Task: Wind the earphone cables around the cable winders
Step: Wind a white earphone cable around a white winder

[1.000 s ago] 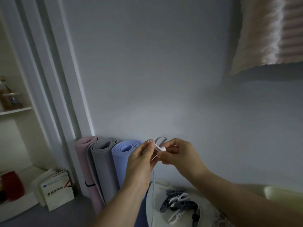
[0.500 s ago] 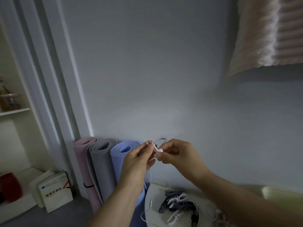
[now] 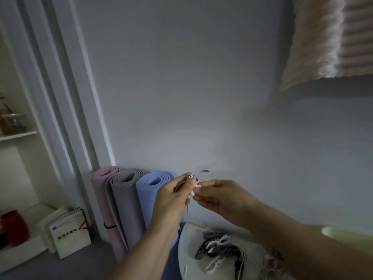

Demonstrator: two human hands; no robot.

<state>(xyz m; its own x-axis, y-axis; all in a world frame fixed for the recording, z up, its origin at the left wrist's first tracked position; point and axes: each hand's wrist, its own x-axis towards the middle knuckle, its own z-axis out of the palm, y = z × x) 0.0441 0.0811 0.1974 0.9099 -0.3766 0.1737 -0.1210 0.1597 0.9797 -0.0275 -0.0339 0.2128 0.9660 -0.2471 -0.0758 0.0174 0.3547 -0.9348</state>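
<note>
A white table [image 3: 182,251] carries a pile of grey, white and black winders [image 3: 219,245]. Above it the left hand [image 3: 171,199] pinches a grey winder [image 3: 200,173] between curled thumb and fingers. The right hand [image 3: 220,196] pinches the end of the white cable [image 3: 187,214] against it. The cable hangs down to the table. Behind, 3 rolled mats [image 3: 125,199] lean on the wall.

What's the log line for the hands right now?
left hand: pinches earphone cable, rest hangs down | right hand: pinches cable winder | spare winders: on table
</note>
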